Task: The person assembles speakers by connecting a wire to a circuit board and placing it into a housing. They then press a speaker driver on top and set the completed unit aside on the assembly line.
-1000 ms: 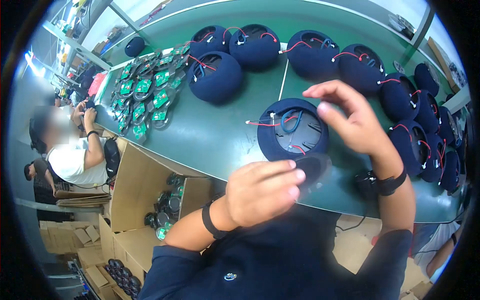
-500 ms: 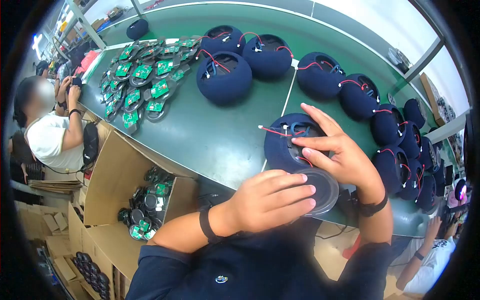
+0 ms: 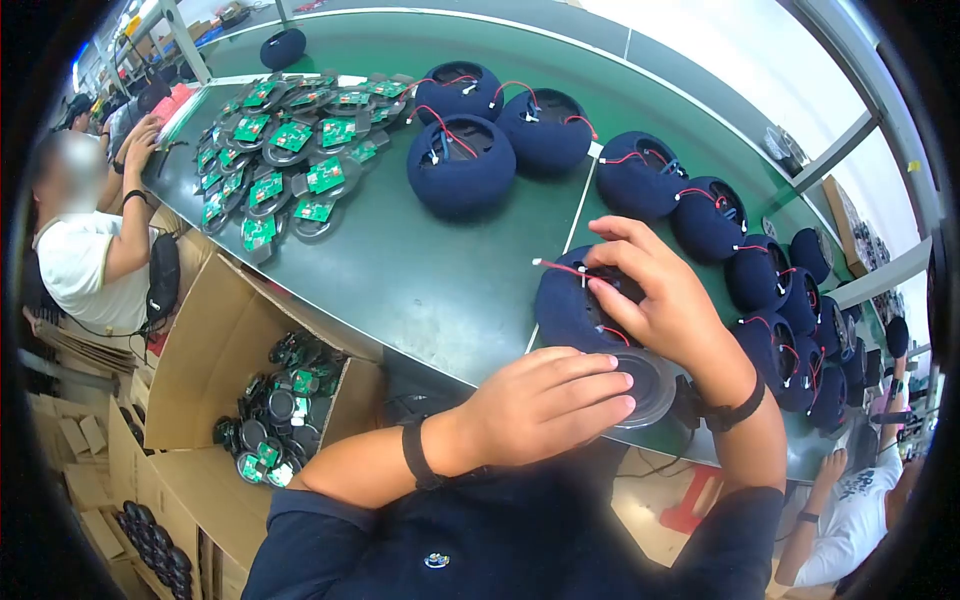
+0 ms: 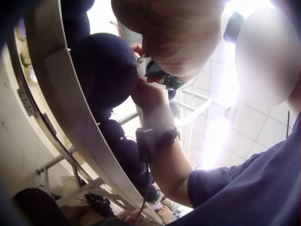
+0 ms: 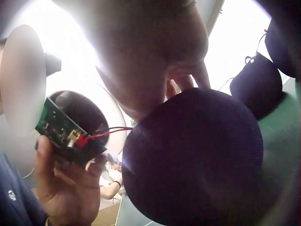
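Observation:
My left hand (image 3: 545, 400) grips a round dark disc (image 3: 655, 390) with a clear rim. A green circuit board (image 5: 63, 129) shows on the disc's underside in the right wrist view. From a red plug on that board, a red and black lead (image 5: 110, 132) runs toward a navy fabric-covered ball (image 3: 562, 312). The ball sits on the table with its dark opening upward. Over that opening my right hand (image 3: 665, 300) pinches a red wire (image 3: 560, 267) between thumb and finger. The wire's white-tipped end sticks out to the left.
Several similar navy balls (image 3: 460, 165) with red wires stand along the green table (image 3: 420, 290). A heap of clear discs with green boards (image 3: 290, 135) lies at left. Below, an open cardboard box (image 3: 200, 360) contains more discs. Another person (image 3: 90, 230) works at far left.
My right hand has come down from above onto the ball's opening and taken the red wire. My left hand has brought the disc to the ball's near side, tilted flatter to view.

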`<control>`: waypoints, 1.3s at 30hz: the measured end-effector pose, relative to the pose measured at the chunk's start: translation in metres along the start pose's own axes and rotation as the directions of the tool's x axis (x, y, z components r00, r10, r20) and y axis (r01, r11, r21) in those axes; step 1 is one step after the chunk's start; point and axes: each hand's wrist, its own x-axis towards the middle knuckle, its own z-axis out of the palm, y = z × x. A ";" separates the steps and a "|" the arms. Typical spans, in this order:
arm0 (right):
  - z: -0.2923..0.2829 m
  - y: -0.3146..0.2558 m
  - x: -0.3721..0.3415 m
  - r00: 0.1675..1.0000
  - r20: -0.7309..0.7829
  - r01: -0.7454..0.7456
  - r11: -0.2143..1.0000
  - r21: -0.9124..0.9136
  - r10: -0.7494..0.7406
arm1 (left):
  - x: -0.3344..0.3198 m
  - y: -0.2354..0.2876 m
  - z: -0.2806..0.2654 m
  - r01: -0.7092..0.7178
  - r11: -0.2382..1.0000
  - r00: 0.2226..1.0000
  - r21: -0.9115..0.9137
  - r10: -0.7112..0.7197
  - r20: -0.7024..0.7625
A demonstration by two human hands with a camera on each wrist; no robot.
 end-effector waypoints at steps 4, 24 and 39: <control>0.005 0.001 0.011 0.987 0.020 0.163 0.980 -0.117 -0.162 | 0.000 0.002 -0.002 0.013 1.000 1.000 0.003 -0.013 0.001; 0.010 0.053 -0.025 0.947 -0.281 0.120 0.638 0.761 0.157 | 0.014 -0.002 0.003 0.574 0.705 0.686 -0.417 -0.692 -0.226; -0.002 0.024 -0.036 0.990 -0.133 0.035 0.805 0.592 0.054 | 0.033 -0.022 0.008 0.575 0.643 0.651 -0.505 -0.734 -0.193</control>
